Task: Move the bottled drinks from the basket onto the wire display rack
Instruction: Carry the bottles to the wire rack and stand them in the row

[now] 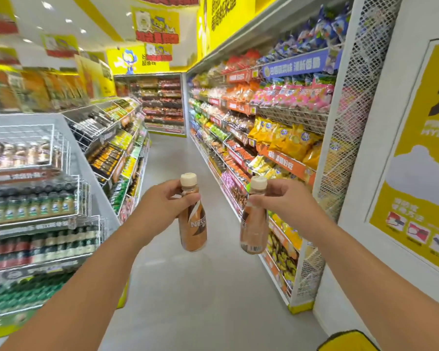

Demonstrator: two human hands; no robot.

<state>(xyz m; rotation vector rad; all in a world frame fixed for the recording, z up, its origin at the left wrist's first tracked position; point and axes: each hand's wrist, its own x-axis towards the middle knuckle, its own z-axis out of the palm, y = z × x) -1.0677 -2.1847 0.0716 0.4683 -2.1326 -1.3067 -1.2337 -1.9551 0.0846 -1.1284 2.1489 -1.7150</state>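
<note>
Bottled drinks: two coffee bottles, both in hand, held mid-aisle above the grey floor point(188, 287). Neither is on a rack.

Snack shelving point(251, 138) runs along the right side from near to far, packed with bagged goods, white mesh end panel point(360, 122) at its near end. A yellow poster point(416, 178) is on the wall further right.

Wire display rack point(36, 188) at left, near: white wire tiers already full of rows of small bottles, blurred, labels unreadable. More wire shelves with bottled goods extend far down the left side.

Far end of the aisle: another stocked shelf point(160, 105) under yellow signage.

Basket not visible. A yellow object with a black edge point(345, 342) shows in the bottom right corner; can't tell what it is.

Left hand point(162, 198) grips the left bottle point(193, 224) around the neck just below the cream cap, fingers curled round it. Bottle upright, slightly tilted, brown label with partial "NESC" lettering facing the camera.

Right hand point(276, 198) pinches the right bottle point(254, 226) at the neck under its cream cap, thumb and fingers closed on it. Bottle hangs near upright, barcode visible low on the label.

Bottles are side by side, apart, not touching.
</note>
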